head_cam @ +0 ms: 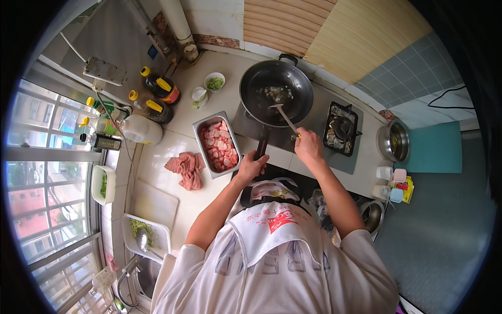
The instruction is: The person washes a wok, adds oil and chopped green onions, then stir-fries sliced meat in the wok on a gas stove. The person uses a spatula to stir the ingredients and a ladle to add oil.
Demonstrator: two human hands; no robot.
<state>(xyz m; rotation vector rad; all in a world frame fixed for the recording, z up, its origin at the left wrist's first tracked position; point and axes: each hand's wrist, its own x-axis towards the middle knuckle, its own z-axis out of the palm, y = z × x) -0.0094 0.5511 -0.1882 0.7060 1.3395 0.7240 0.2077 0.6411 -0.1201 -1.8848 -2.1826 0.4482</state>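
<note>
My left hand [251,168] is closed around the dark handle of a black wok [251,84] on the stove. A spatula [286,118] is gripped in my right hand [310,145], its flat end down inside the wok. Chopped pieces of aromatics [278,93], pale with some red bits, lie in the wok's bottom near the spatula's tip. Left of the wok handle stands a rectangular steel pan [197,151] full of thin red-and-white slices [220,145], likely radish. Crumpled beside that pan is a pink cloth [188,170].
Sauce bottles [159,88] and a white jug [142,128] line the left side. Behind the steel pan are a bowl of chopped greens [215,82] and a small cup [199,96]. A second burner [342,127], a steel bowl [394,141] and small seasoning containers [384,172] stand to the right.
</note>
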